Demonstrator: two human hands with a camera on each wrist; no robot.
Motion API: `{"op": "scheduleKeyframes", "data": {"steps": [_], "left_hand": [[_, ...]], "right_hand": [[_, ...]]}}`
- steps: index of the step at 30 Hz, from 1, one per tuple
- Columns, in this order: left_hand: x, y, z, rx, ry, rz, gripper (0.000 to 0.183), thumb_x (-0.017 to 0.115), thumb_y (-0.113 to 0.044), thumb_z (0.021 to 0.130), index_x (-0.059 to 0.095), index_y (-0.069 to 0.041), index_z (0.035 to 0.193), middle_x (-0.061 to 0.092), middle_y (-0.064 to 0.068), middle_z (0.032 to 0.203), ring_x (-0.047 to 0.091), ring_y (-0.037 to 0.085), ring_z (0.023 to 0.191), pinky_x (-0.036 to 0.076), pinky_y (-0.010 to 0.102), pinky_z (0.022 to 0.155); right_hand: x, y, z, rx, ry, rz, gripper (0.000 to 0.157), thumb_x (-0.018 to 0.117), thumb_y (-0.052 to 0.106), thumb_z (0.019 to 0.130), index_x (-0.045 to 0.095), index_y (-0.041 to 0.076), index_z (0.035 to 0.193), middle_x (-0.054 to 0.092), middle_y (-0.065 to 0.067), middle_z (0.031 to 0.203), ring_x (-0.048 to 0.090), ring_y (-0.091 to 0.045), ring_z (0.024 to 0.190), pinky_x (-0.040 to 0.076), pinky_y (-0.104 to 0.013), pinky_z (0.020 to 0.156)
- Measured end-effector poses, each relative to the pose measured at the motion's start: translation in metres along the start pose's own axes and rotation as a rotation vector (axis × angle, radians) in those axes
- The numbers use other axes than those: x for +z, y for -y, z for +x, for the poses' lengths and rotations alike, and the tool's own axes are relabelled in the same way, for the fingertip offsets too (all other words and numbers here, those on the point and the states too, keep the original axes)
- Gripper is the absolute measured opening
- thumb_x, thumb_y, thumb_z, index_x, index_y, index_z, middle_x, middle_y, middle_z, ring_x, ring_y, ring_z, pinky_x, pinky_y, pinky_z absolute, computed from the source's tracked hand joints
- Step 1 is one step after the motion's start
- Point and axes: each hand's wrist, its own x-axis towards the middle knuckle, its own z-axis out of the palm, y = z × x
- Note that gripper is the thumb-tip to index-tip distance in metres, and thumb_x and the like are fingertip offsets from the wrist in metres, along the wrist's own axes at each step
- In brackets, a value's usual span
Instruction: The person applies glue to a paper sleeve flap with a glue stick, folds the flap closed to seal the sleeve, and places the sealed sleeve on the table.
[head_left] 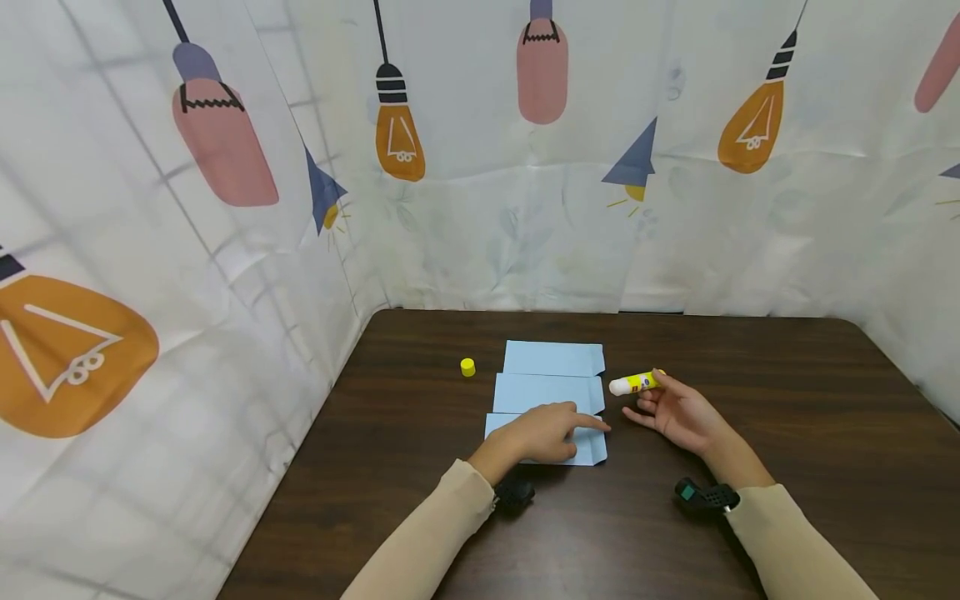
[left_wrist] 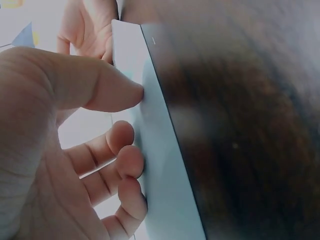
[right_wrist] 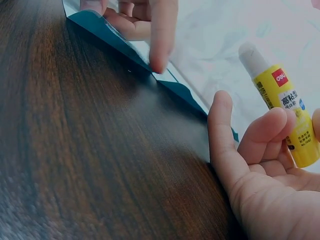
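Observation:
Three light blue folded paper pieces lie in a column on the table: a far one (head_left: 553, 357), a middle one (head_left: 543, 392) and a near one (head_left: 588, 452). My left hand (head_left: 542, 433) rests on the near piece, its index finger stretched to the right edge and the other fingers bent. In the right wrist view that fingertip is at the raised flap (right_wrist: 102, 31) along the edge. Right of the papers, my right hand (head_left: 686, 419) holds an uncapped yellow glue stick (right_wrist: 282, 97) between thumb and fingers, white tip pointing left, little finger extended.
A yellow cap (head_left: 468, 367) stands on the dark wooden table (head_left: 390, 467), left of the papers. White curtains (head_left: 480, 225) printed with lamps hang behind the table and along its left side. Each wrist wears a black camera band (head_left: 705, 496).

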Motion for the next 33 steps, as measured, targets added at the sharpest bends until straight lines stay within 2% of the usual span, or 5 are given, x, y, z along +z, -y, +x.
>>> {"op": "scheduleKeyframes", "data": {"steps": [9, 15, 26, 29, 33], "left_hand": [[0.002, -0.001, 0.002, -0.001, -0.019, 0.009, 0.061, 0.048, -0.005, 0.098, 0.053, -0.04, 0.148, 0.054, -0.002, 0.093, 0.044, 0.011, 0.065, 0.037, 0.021, 0.059], [0.005, -0.001, 0.005, -0.018, -0.021, 0.031, 0.05, 0.044, -0.017, 0.104, 0.053, -0.041, 0.147, 0.054, -0.001, 0.097, 0.046, 0.011, 0.065, 0.039, 0.022, 0.059], [0.005, 0.004, 0.005, -0.063, -0.032, -0.09, 0.034, 0.05, -0.033, 0.106, 0.058, -0.04, 0.138, 0.056, -0.005, 0.106, 0.054, 0.01, 0.075, 0.046, 0.025, 0.072], [0.003, 0.006, 0.004, -0.05, -0.053, -0.11, 0.03, 0.052, -0.038, 0.106, 0.058, -0.036, 0.135, 0.059, -0.006, 0.112, 0.057, 0.007, 0.084, 0.048, 0.027, 0.079], [0.002, 0.011, 0.004, -0.022, -0.088, -0.146, 0.026, 0.055, -0.042, 0.105, 0.06, -0.028, 0.126, 0.06, -0.005, 0.107, 0.055, 0.006, 0.086, 0.046, 0.024, 0.076]], "right_hand": [[0.001, -0.001, 0.001, 0.002, 0.005, -0.001, 0.036, 0.025, 0.029, 0.114, 0.057, 0.011, 0.117, 0.06, -0.001, 0.092, 0.057, -0.014, 0.088, 0.051, -0.048, 0.107], [0.001, 0.0, 0.001, -0.001, 0.007, 0.004, 0.037, 0.024, 0.028, 0.114, 0.057, 0.011, 0.117, 0.06, -0.002, 0.093, 0.058, -0.014, 0.088, 0.051, -0.048, 0.106], [0.0, -0.001, 0.002, 0.004, 0.005, 0.003, 0.036, 0.024, 0.027, 0.114, 0.056, 0.011, 0.119, 0.06, -0.002, 0.094, 0.059, -0.015, 0.088, 0.051, -0.049, 0.106], [0.0, -0.001, 0.002, 0.005, 0.014, 0.003, 0.037, 0.023, 0.027, 0.115, 0.056, 0.011, 0.119, 0.061, -0.002, 0.094, 0.059, -0.015, 0.088, 0.051, -0.049, 0.106], [0.001, -0.001, 0.002, 0.006, 0.016, 0.0, 0.038, 0.021, 0.027, 0.115, 0.055, 0.011, 0.119, 0.061, -0.002, 0.094, 0.059, -0.015, 0.088, 0.051, -0.049, 0.107]]}}
